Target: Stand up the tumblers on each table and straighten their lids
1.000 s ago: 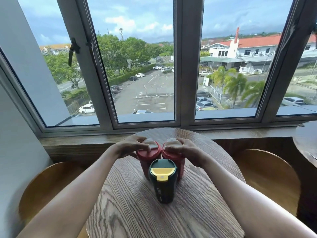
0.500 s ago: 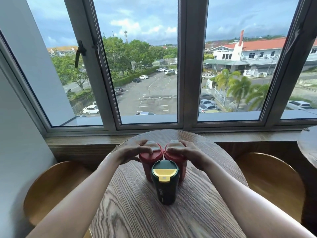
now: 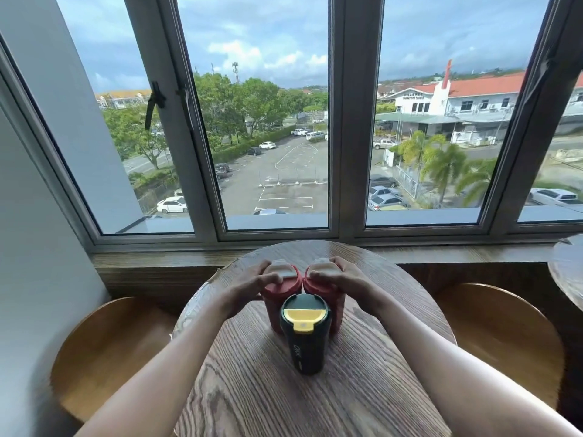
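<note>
Three tumblers stand upright, close together, on a round wooden table [image 3: 252, 392]. The nearest is a dark green tumbler [image 3: 305, 339] with a yellow flip lid. Behind it stand two red tumblers side by side, each with a red lid and a white flap. My left hand [image 3: 249, 287] grips the lid of the left red tumbler [image 3: 275, 305] from its left side. My right hand [image 3: 342, 279] grips the lid of the right red tumbler [image 3: 337, 310] from its right side. The green tumbler hides most of both red bodies.
A wooden chair seat [image 3: 104, 351] sits left of the table and another chair seat [image 3: 501, 339] to its right. A wooden sill [image 3: 157, 258] and tall windows run behind. The edge of a second round table [image 3: 568, 269] shows at far right.
Both hands stay on the red lids; the fingers have shifted slightly around the rims. The camera view has dipped and drifted a little. The tumblers have not moved.
</note>
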